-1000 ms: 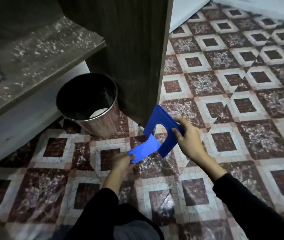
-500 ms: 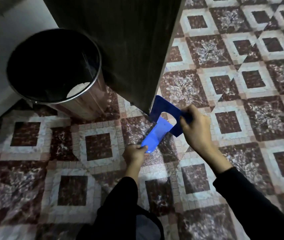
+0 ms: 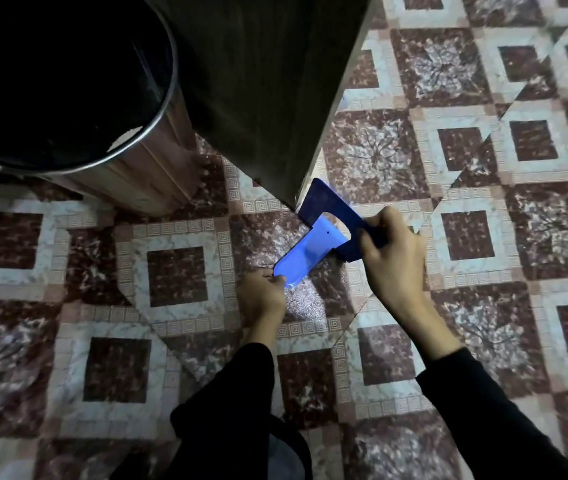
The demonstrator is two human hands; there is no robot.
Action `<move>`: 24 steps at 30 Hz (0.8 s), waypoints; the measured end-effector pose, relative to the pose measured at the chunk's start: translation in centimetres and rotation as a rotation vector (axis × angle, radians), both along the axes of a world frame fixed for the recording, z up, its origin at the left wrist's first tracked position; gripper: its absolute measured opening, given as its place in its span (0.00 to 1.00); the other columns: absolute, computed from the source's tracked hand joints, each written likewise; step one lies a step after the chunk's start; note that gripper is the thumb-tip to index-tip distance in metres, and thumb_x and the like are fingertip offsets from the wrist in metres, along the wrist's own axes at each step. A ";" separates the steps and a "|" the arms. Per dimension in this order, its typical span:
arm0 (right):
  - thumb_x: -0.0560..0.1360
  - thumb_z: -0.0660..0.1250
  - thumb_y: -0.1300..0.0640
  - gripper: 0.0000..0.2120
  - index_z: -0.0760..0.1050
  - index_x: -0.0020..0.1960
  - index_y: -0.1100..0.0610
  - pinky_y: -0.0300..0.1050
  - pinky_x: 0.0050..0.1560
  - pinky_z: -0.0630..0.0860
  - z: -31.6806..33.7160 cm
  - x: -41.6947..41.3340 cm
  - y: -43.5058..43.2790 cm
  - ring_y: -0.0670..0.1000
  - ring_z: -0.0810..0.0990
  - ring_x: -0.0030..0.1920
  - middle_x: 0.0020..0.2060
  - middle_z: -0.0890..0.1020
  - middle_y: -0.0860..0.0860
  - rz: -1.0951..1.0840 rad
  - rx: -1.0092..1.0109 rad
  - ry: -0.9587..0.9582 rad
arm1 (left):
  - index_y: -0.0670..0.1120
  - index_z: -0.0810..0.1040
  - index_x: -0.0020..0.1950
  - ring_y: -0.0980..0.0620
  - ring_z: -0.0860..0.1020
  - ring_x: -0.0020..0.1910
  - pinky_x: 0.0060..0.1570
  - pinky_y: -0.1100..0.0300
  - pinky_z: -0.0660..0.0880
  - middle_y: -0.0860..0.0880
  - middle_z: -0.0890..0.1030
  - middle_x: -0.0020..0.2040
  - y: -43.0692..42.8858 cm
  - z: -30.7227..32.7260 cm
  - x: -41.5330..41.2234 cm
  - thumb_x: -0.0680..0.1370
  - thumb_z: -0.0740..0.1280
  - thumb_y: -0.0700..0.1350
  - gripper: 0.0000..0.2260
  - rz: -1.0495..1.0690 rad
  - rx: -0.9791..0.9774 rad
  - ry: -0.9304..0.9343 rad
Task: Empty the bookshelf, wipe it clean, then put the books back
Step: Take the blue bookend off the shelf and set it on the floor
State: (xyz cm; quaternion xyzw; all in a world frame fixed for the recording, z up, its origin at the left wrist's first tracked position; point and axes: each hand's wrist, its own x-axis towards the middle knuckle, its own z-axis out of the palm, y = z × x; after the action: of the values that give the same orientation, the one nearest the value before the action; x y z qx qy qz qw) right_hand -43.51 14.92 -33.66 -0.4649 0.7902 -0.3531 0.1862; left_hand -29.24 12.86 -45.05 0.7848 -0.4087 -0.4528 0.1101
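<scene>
A: So, from the head camera, what is the right grip (image 3: 393, 261) doing?

B: It is closing round the blue bookend (image 3: 322, 233). Its fingers (image 3: 370, 242) are curling over the near edge of the darker upright plate and holding it firmly. How the thumb is lying, I cannot tell.

A: And the left grip (image 3: 263, 299)?

B: It is pinching the rounded tip of the lighter blue tongue, which is reaching out from the plate's arched cut-out toward the person. The fingers are bunching tight on that tip and touching nothing else.

A: Where is the bookend sitting, then?

B: It is hanging low over the patterned floor tiles (image 3: 483, 161), stretched between the two grips. The plate is tilting, and its far corner is lying just beside the bottom corner of a dark wooden panel (image 3: 258, 81). Whether that corner is touching the panel or the floor, I cannot tell.

A: What is standing around it?

B: A metal bin (image 3: 144, 174) with a dark inside is standing on the tiles left of the panel, just beside it. Black sleeves (image 3: 500, 410) are covering both forearms up to the wrists.
</scene>
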 end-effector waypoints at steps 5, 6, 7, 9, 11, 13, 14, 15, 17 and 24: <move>0.71 0.66 0.72 0.04 0.71 0.41 0.67 0.39 0.32 0.55 -0.7 0.1 0.2 0.46 0.63 0.30 0.32 0.73 0.51 -0.041 -0.003 0.011 | 0.42 0.83 0.54 0.44 0.81 0.51 0.50 0.57 0.75 0.41 0.84 0.50 0.1 0.7 0.0 0.73 0.70 0.40 0.10 -0.015 0.005 -0.048; 0.72 0.66 0.72 0.04 0.71 0.41 0.67 0.38 0.33 0.56 -0.8 0.1 0.2 0.46 0.64 0.29 0.32 0.74 0.52 -0.037 0.002 0.005 | 0.42 0.83 0.54 0.44 0.81 0.51 0.51 0.56 0.75 0.40 0.83 0.51 0.1 0.9 0.1 0.74 0.69 0.40 0.10 -0.024 0.008 -0.057; 0.72 0.66 0.72 0.04 0.71 0.41 0.67 0.38 0.33 0.56 -0.8 0.1 0.3 0.49 0.67 0.30 0.32 0.76 0.54 -0.024 0.001 0.008 | 0.42 0.83 0.54 0.43 0.81 0.52 0.51 0.56 0.75 0.40 0.83 0.51 0.2 1.1 0.2 0.74 0.68 0.40 0.10 -0.039 0.009 -0.058; 0.72 0.65 0.71 0.04 0.71 0.42 0.65 0.40 0.32 0.57 -0.8 0.2 0.3 0.53 0.71 0.31 0.36 0.81 0.59 0.010 0.013 0.005 | 0.42 0.82 0.55 0.43 0.80 0.53 0.52 0.55 0.74 0.40 0.83 0.52 0.3 1.7 0.4 0.74 0.68 0.39 0.11 -0.071 0.022 -0.040; 0.74 0.63 0.70 0.05 0.70 0.44 0.62 0.45 0.32 0.59 -0.9 0.1 0.3 0.57 0.74 0.33 0.38 0.82 0.61 0.028 0.056 -0.012 | 0.42 0.82 0.56 0.44 0.80 0.54 0.52 0.56 0.74 0.41 0.82 0.54 0.3 2.5 0.7 0.74 0.69 0.39 0.11 -0.088 0.038 -0.015; 0.75 0.61 0.68 0.06 0.67 0.46 0.58 0.48 0.33 0.64 -0.7 0.0 0.4 0.60 0.76 0.34 0.39 0.82 0.61 0.062 0.125 0.006 | 0.42 0.82 0.56 0.44 0.80 0.54 0.52 0.56 0.75 0.41 0.82 0.55 0.4 3.7 1.1 0.74 0.69 0.39 0.11 -0.084 0.042 0.000; 0.76 0.60 0.66 0.05 0.68 0.49 0.58 0.50 0.34 0.68 -0.5 0.0 0.4 0.61 0.77 0.36 0.41 0.82 0.60 0.081 0.166 0.033 | 0.43 0.82 0.56 0.43 0.80 0.54 0.53 0.56 0.75 0.42 0.82 0.55 0.3 4.5 1.4 0.74 0.69 0.39 0.11 -0.084 0.043 0.002; 0.76 0.60 0.65 0.07 0.69 0.54 0.58 0.51 0.37 0.71 0.0 0.1 0.3 0.62 0.78 0.40 0.44 0.82 0.59 0.094 0.200 0.069 | 0.43 0.82 0.56 0.43 0.80 0.54 0.53 0.56 0.75 0.42 0.82 0.54 0.3 5.3 1.7 0.74 0.68 0.39 0.11 -0.093 0.035 0.004; 0.76 0.61 0.65 0.16 0.68 0.63 0.59 0.53 0.43 0.73 1.3 0.4 0.2 0.62 0.77 0.49 0.54 0.80 0.58 0.125 0.202 0.132 | 0.43 0.81 0.54 0.44 0.80 0.53 0.52 0.57 0.76 0.42 0.82 0.53 -0.1 7.1 2.3 0.73 0.69 0.39 0.10 -0.129 -0.006 0.009; 0.72 0.66 0.62 0.13 0.74 0.56 0.61 0.52 0.49 0.70 8.1 3.0 -1.0 0.61 0.75 0.54 0.53 0.79 0.58 0.320 0.129 0.431 | 0.42 0.79 0.55 0.43 0.79 0.54 0.55 0.55 0.75 0.44 0.81 0.54 -2.7 16.6 5.5 0.76 0.66 0.43 0.10 -0.365 -0.232 -0.159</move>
State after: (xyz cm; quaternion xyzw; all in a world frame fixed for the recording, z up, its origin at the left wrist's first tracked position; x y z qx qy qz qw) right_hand -40.53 13.91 -25.59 -0.6356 0.7489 -0.1612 0.0964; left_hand -23.74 10.16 -28.44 0.7131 -0.6005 -0.3520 0.0831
